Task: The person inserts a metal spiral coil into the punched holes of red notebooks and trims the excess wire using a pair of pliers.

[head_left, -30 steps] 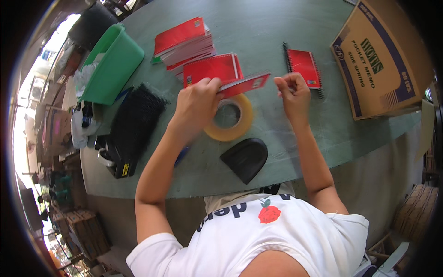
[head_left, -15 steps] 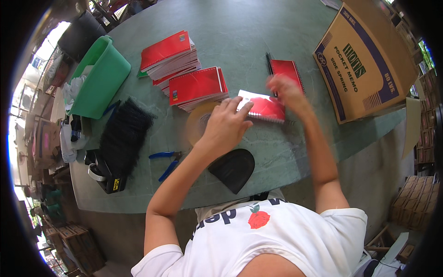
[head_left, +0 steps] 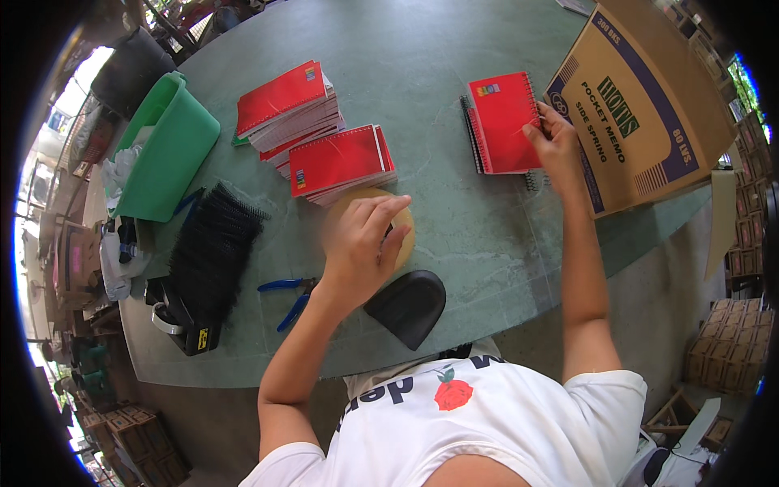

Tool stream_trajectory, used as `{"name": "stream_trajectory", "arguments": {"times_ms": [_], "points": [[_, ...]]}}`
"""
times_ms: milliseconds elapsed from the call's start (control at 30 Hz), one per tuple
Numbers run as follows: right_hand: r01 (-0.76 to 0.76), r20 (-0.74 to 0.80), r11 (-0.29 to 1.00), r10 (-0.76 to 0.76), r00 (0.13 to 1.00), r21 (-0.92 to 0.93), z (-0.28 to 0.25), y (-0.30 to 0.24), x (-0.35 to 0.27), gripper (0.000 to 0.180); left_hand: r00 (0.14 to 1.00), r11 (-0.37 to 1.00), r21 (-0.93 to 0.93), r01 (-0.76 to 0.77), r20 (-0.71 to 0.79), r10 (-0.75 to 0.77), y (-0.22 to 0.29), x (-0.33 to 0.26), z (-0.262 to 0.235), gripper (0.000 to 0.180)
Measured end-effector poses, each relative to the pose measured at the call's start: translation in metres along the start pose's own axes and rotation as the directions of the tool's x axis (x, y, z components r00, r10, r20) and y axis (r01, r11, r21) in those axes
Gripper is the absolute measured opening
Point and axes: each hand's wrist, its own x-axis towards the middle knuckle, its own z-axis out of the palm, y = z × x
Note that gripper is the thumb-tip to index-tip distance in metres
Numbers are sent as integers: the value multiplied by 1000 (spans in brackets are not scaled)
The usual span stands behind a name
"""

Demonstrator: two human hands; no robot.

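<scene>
A red spiral notebook [head_left: 501,134] is gripped at its coil side by my right hand [head_left: 558,150], beside the large carton. It lies over another spiral notebook [head_left: 470,134], of which only the edges and black coils show. My left hand [head_left: 361,247] holds nothing; its fingers are stretched and the thumb stands apart. Beneath that hand is a round tan disc or roll [head_left: 403,253], partly covered. Two stacks of red notebooks stand just beyond: a near stack [head_left: 341,162] and a farther one [head_left: 280,97].
A carton [head_left: 629,122] stands at the right. On the left are a green tub [head_left: 182,142], a bundle of black spiral coils [head_left: 215,252] and a tape dispenser [head_left: 185,325]. Blue-handled pliers [head_left: 294,300] and a black rounded pad [head_left: 410,307] lie near the table's front edge.
The notebook that lay before my hands is gone from the middle. My right hand has moved right and away, now on a notebook near the carton. My left hand has drawn back left.
</scene>
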Motion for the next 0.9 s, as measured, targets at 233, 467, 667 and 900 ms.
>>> {"name": "stream_trajectory", "arguments": {"times_ms": [233,467,667,900], "points": [[-88,-168,939,33,985,-331,-17,121,11,48,992,979,167,114,-79,-102,-21,-26,0,41],[-76,-162,853,-9,987,-515,1,99,-6,43,959,959,18,282,-31,-282,-39,-66,4,86],[179,-142,745,-345,928,-643,16,61,2,39,948,945,78,319,-28,-318,-39,-62,20,98],[336,80,757,-453,888,560,53,-177,-157,9,928,939,53,340,-179,-326,-47,-54,27,79]]}}
